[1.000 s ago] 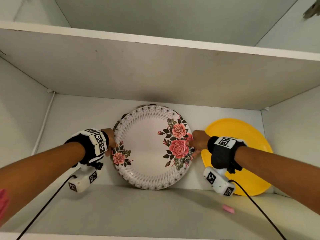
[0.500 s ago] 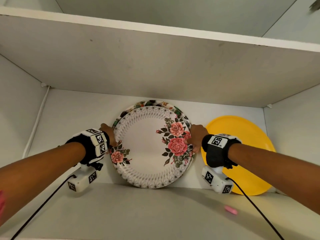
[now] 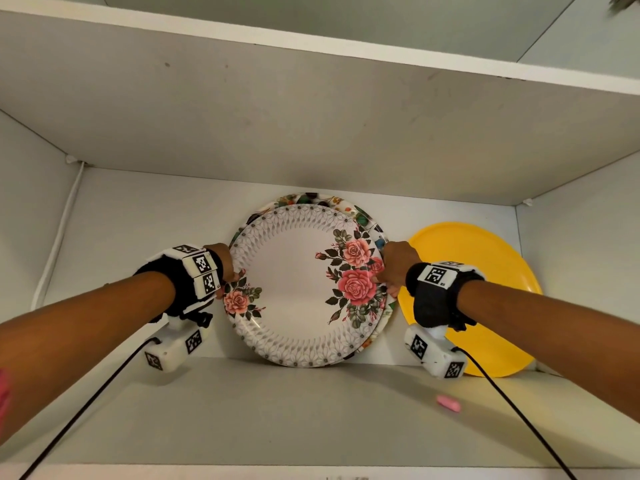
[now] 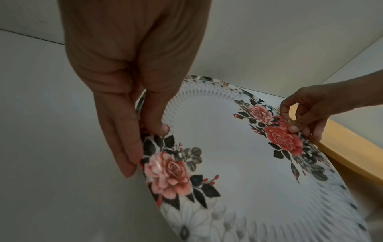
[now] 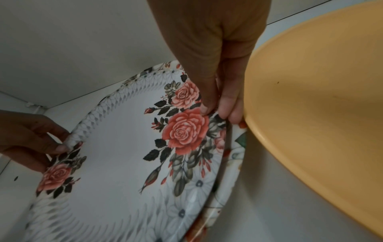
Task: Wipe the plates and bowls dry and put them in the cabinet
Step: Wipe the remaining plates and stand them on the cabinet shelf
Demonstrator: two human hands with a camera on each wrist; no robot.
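A white plate with pink roses (image 3: 298, 289) (image 4: 238, 155) (image 5: 124, 155) stands on edge in the cabinet, leaning toward the back wall against another floral plate (image 3: 360, 216) (image 5: 234, 157) behind it. My left hand (image 3: 225, 268) (image 4: 140, 134) pinches its left rim, thumb on the front face and fingers behind. On the opposite rim, my right hand (image 3: 388, 275) (image 5: 217, 111) pinches it the same way. A yellow plate (image 3: 485, 282) (image 5: 311, 114) leans on the wall just right of my right hand.
The cabinet shelf (image 3: 277, 410) carries a small pink object (image 3: 448, 403) at the front right. An upper shelf board (image 3: 311, 98) hangs overhead. Side walls close in left and right, and a white cable (image 3: 59, 237) runs down the back left corner.
Both hands have pushed the rose plate slightly back and up, so it stands closer against the floral plate behind. The grips are unchanged.
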